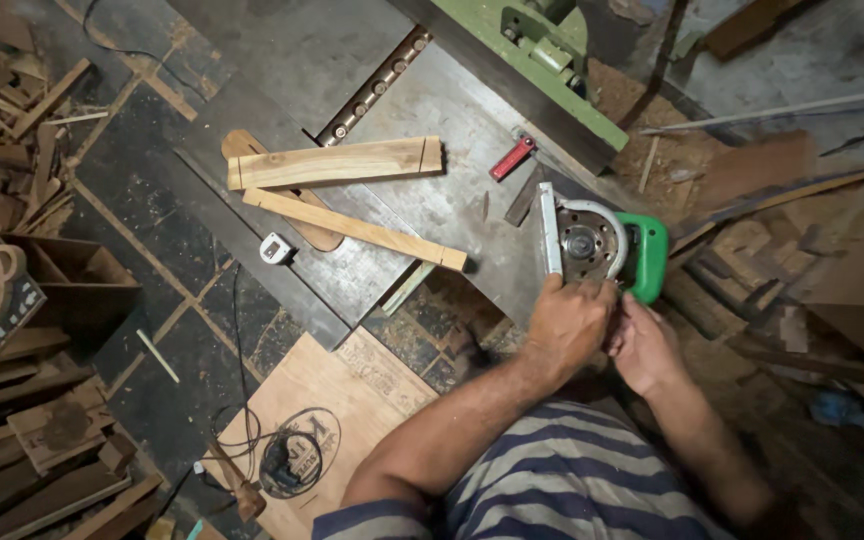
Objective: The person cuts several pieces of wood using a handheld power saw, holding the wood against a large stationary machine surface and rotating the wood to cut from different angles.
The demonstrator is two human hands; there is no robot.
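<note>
head view: a green hand-held power saw [612, 245] lies on its side at the near right edge of a grey metal machine table [432, 200], its round blade housing facing up. the left hand [569, 322] rests against the lower rim of the housing with the fingers curled in close; whether they pinch a small part cannot be told. the right hand [642, 345] sits just beside it, fingers bent inward towards the same spot below the green handle, touching the left hand. on the table lie a wide wooden board [335, 163] and a narrow wooden strip [357, 229] crossing below it, with a small tape measure [277, 248] near the table edge and a red-handled tool [512, 158] farther back. a plywood sheet [332, 420] lies on the floor with a coiled cable [287, 460] on it.
</note>
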